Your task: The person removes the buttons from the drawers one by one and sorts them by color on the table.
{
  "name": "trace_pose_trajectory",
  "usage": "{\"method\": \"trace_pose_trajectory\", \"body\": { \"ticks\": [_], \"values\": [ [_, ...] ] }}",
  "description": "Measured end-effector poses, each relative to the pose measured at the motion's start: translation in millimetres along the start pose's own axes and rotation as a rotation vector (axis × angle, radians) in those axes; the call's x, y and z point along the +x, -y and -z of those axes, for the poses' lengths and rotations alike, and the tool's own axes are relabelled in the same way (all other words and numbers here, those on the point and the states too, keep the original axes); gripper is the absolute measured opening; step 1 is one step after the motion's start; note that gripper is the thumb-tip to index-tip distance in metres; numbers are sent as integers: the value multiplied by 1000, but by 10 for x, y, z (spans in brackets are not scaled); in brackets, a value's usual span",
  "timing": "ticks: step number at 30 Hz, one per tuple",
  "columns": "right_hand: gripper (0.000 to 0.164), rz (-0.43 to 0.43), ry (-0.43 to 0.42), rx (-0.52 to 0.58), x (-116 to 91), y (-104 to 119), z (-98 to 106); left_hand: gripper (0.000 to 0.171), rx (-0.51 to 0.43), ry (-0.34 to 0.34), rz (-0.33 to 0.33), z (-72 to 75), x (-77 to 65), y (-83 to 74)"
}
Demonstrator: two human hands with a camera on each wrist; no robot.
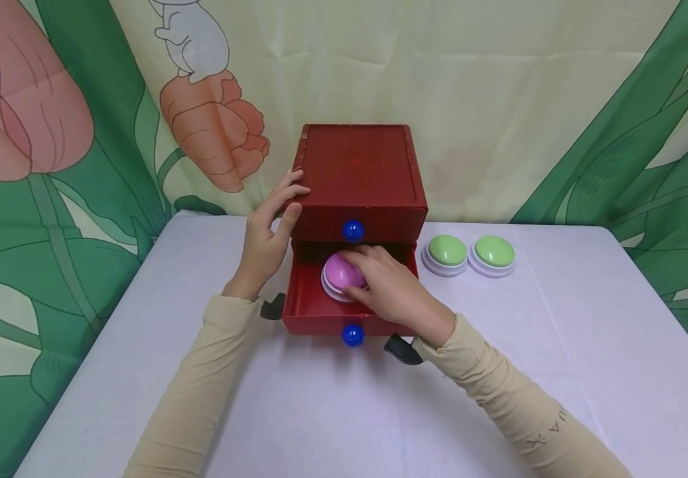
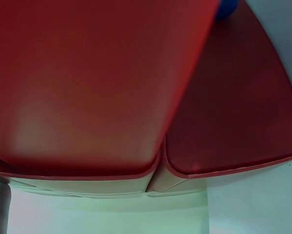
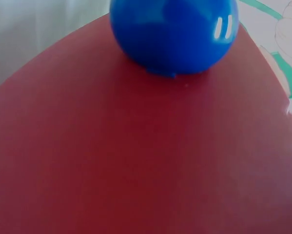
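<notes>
A small red cabinet (image 1: 358, 166) stands on the table with its lower drawer (image 1: 303, 304) pulled out. Inside that drawer is a pink push button (image 1: 340, 271) on a white base. My right hand (image 1: 394, 289) reaches over the drawer front and grips the button, thumb and fingers at its right side. At the cabinet's upper left edge rests my left hand (image 1: 265, 242), fingers extended along the side. The left wrist view is filled by the red cabinet side (image 2: 87, 97). Close up in the right wrist view are the drawer's front and its blue knob (image 3: 175, 34).
Two green push buttons (image 1: 447, 250) (image 1: 495, 251) on white bases sit side by side to the cabinet's right. A second blue knob (image 1: 353, 230) marks the upper drawer. The white-covered table (image 1: 499, 372) backs onto a printed curtain (image 1: 469, 119).
</notes>
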State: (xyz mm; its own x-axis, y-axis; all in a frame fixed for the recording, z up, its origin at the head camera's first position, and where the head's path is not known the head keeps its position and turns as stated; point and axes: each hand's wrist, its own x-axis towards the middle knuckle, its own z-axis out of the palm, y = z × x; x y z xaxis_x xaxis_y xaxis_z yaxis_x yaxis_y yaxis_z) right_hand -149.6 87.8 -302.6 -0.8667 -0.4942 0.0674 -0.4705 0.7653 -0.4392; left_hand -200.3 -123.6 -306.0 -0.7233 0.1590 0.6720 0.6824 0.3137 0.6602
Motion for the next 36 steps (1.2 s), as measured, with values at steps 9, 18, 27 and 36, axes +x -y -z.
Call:
{"method": "trace_pose_trajectory", "body": {
  "ticks": [9, 18, 27, 36],
  "values": [
    [56, -6, -49, 2, -11, -14, -1, 32, -1, -5, -4, -8, 0, -24],
    [59, -5, -66, -3, -5, -27, -8, 32, -3, -5, -4, -14, 3, -35],
    [58, 6, -93, -1, -17, -41, 3, 32, -2, -8, -5, -23, 0, -21],
    [53, 43, -129, 65, -96, -65, 49, 29, 0, -9, 1, -16, 1, -55]
  ]
}}
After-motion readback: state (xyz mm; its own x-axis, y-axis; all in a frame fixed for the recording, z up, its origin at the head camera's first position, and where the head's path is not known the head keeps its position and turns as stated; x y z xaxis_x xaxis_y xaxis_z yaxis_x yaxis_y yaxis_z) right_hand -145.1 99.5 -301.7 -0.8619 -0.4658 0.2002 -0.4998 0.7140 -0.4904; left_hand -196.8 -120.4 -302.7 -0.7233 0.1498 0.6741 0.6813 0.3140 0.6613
